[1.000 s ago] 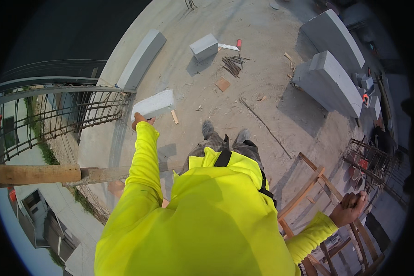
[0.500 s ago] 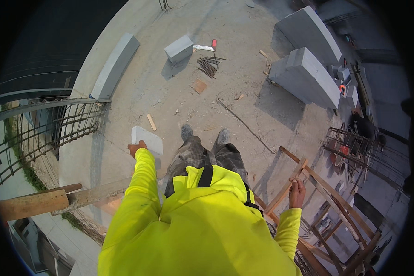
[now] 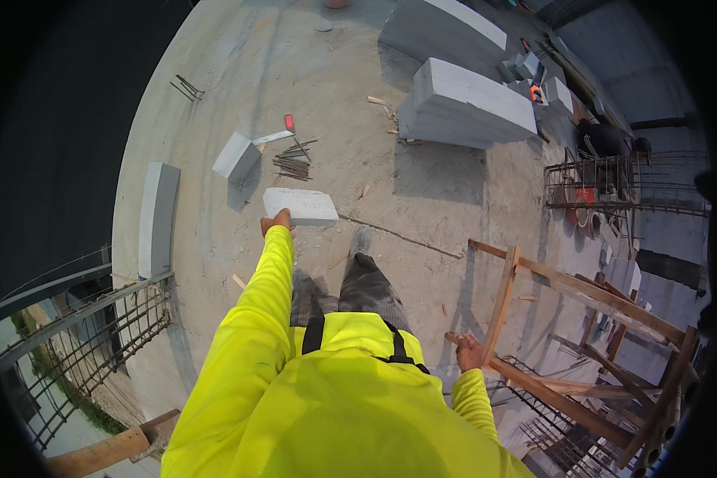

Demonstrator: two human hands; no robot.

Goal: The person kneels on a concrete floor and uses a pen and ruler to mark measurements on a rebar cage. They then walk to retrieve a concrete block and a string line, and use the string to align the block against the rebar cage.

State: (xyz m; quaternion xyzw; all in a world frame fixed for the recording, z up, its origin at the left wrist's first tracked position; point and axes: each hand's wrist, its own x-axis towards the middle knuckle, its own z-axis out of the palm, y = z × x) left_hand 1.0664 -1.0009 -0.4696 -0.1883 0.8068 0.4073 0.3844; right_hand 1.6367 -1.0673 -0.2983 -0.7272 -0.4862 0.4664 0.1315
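A pale grey, lightweight building block point(image 3: 303, 204) hangs out in front of me over the concrete floor, gripped at its near left end by my left hand point(image 3: 276, 224). Part of that hand's fingers is hidden by the block. My right hand point(image 3: 467, 352) is held out low on the right, with its fingers loosely extended and nothing visible in them. It is nearest to an upright wooden strut point(image 3: 502, 307) of a timber frame. My boot point(image 3: 360, 240) stands below and right of the block.
Ahead left lie a smaller block point(image 3: 237, 157), a try square point(image 3: 275, 136) and several short steel rods point(image 3: 293, 166). Stacked large blocks point(image 3: 466, 107) stand front right. A thin bar point(image 3: 398, 236) crosses the floor. Rebar mesh point(image 3: 95, 323) borders the left edge. A person point(image 3: 601, 141) crouches far right.
I have stepped forward and the view has turned. My left hand has brought the block up in front of me. My right hand has come away from the wooden frame, its fingers extended.
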